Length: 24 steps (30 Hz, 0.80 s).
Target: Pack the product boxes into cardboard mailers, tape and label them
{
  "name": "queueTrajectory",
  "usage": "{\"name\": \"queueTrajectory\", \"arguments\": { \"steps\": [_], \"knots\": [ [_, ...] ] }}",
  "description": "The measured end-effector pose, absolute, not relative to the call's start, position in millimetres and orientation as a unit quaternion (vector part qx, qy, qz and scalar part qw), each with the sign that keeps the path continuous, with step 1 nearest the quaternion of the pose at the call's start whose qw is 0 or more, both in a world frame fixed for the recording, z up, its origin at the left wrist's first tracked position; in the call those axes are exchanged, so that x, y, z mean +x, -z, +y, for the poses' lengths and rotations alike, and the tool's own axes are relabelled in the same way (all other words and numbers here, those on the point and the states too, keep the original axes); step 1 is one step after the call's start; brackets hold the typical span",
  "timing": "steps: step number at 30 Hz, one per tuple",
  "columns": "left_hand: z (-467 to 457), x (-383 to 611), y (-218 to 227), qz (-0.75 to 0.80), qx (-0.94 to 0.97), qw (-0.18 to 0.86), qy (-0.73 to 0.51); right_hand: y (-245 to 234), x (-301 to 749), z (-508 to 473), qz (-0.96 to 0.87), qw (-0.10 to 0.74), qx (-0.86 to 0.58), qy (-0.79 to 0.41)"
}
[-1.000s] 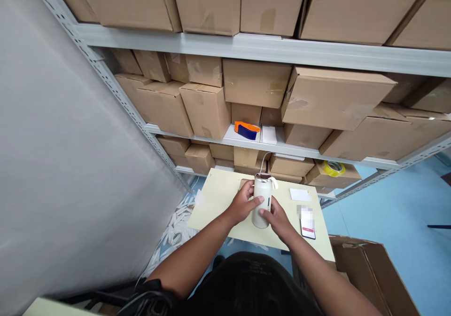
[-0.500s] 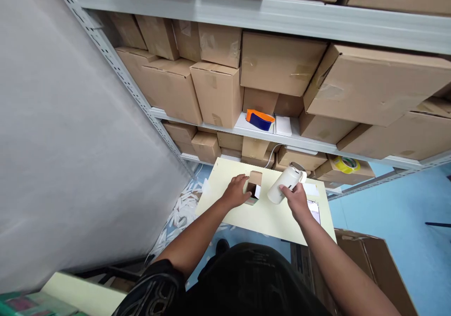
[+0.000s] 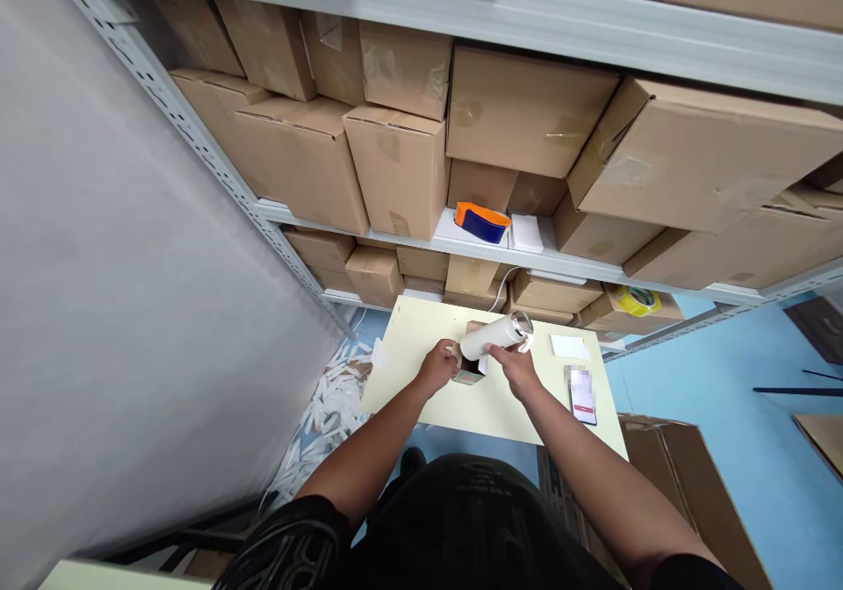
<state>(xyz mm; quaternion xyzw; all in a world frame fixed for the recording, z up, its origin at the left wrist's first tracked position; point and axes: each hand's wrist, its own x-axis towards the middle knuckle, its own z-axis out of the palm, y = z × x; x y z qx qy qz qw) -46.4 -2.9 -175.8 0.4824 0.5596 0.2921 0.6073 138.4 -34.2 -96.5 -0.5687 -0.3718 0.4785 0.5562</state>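
A white bottle (image 3: 491,339) with a clear lid and a small carry loop lies tilted in my right hand (image 3: 515,369), its lower end over the mouth of a small cardboard box (image 3: 470,375). The box stands upright on the pale table with its flaps up and a dark inside. My left hand (image 3: 440,365) pinches the left flap of this box. Part of the box's back flap is hidden behind the bottle.
A phone (image 3: 582,397) and a white card or small box (image 3: 570,347) lie on the pale table (image 3: 421,327). Shelves of cardboard boxes rise behind, with an orange and blue band (image 3: 483,221) and yellow tape (image 3: 637,300). A large open carton (image 3: 685,467) stands at right.
My right hand has brought the bottle leftward, from beside the box to over its opening. My left hand has closed on the box's left flap. The view has shifted slightly.
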Motion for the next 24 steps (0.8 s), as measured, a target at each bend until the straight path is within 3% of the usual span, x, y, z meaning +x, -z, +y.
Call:
{"name": "queueTrajectory", "arguments": {
  "steps": [6, 16, 24],
  "knots": [
    [-1.8, -43.6, 176.7, 0.544, 0.439, 0.646, -0.308, 119.8, 148.3, -41.2, -0.399, 0.511, -0.573, -0.501],
    [-3.5, -39.0, 171.6, 0.532, 0.415, 0.667, -0.316, 109.1, 148.0, -41.0, -0.406, 0.515, -0.547, -0.52],
    [-3.9, -28.6, 171.5, 0.535, 0.424, 0.656, -0.322, 113.1, 166.2, -50.5, -0.504, 0.435, -0.618, -0.42]
  ]
}}
